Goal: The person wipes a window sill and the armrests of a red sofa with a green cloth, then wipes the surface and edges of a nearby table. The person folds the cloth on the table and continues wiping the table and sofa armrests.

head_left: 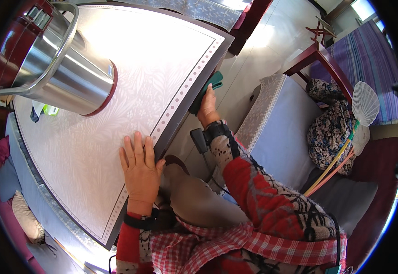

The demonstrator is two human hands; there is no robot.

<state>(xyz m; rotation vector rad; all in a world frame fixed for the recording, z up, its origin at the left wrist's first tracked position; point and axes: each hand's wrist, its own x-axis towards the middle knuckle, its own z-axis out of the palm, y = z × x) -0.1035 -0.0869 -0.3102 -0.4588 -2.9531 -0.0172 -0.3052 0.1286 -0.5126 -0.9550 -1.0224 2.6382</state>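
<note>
My left hand (140,169) lies flat on the pale patterned tabletop (144,91), fingers spread and holding nothing. At the table's dark right edge, my right hand (208,107) is closed on a dark green cloth (216,80). The cloth sticks out past the fingers and rests against the side of the edge; part of it is hidden by the hand. A large steel pot (73,77) with a dark red top and base and a metal carrying handle stands on the far left of the table, apart from both hands.
Beside the pot lie small green and dark items (48,109). A blue-covered seat (276,121) with lace trim is to the right. Beyond it sit a floral cushion (329,134) and hand fans (365,104). A covered sofa (55,205) runs along the left.
</note>
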